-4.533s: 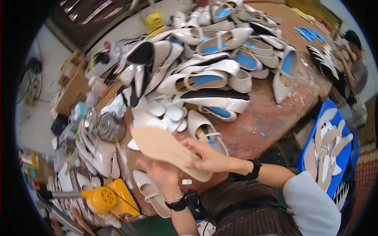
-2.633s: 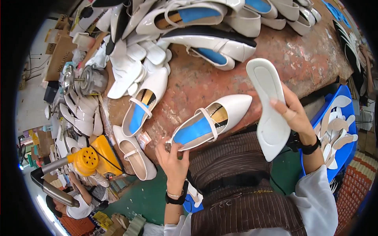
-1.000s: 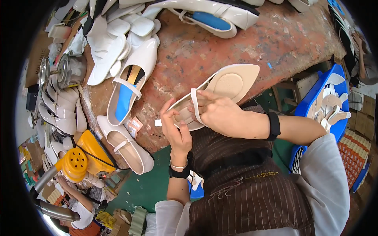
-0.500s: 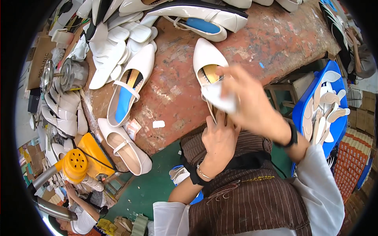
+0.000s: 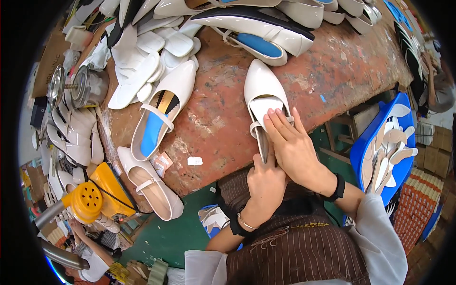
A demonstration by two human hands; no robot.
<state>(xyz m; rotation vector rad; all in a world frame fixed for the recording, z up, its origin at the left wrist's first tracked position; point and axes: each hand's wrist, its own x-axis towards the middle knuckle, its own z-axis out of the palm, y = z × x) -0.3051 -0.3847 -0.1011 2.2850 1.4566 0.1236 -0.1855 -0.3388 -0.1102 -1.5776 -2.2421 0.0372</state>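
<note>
while holding the right hand [image 5: 297,154] flat on the white insole [image 5: 261,106] inside the pale shoe [image 5: 262,80], with fingers [image 5: 284,127] straight and nearly together, and the left hand [image 5: 267,185] at the rear of the shoe, clamped or only touching impossible to tell, possible, by judgement, to wrinkle or shift the insole by pushing unevenly. also possible to catch the thin strap [image 5: 255,125] across the shoe under the right hand, or, because of weak support behind, to let the shoe slide on the table [image 5: 223,107] beneath.
</note>
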